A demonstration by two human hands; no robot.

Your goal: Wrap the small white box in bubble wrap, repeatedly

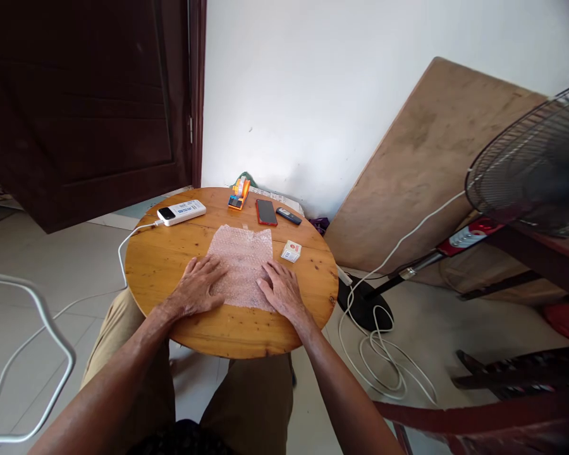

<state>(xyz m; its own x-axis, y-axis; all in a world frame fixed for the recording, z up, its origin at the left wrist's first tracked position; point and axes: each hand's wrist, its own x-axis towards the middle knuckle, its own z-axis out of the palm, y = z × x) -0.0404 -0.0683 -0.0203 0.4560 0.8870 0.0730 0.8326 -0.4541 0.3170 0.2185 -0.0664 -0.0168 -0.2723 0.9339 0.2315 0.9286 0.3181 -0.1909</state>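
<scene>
- Lying flat on the round wooden bench (171,262), the bubble wrap (241,265) sits in front of the person, between the two hands, its far edge uneven.
- The left hand (198,287) rests palm down at the wrap's left edge, its fingers (213,273) spread and stretched out, the tips over the sheet; they have hold of nothing.
- The right hand (281,289) lies palm down across the wrap's right edge, fingers extended and a little apart, thumb on the sheet; it grips nothing either.
- Just beyond the right hand stands a small pale box (291,251) with red marking, near the wrap but apart from it.
- Past the wrap's far edge lie a phone (266,212) with a red rim and, just right of it, a dark handset (289,216).
- An orange tape dispenser (239,194) with a clear roll stands left of the phone, near the bench's far edge.
- At the far left a white power bank (183,212) lies with a white cable (121,253) plugged into its end; the cable drops over the bench's side.
- Around the bench: a dark door (99,95) at left, a white wall (313,76) ahead, a leaning board (431,145) and a standing fan (535,158) at right.
</scene>
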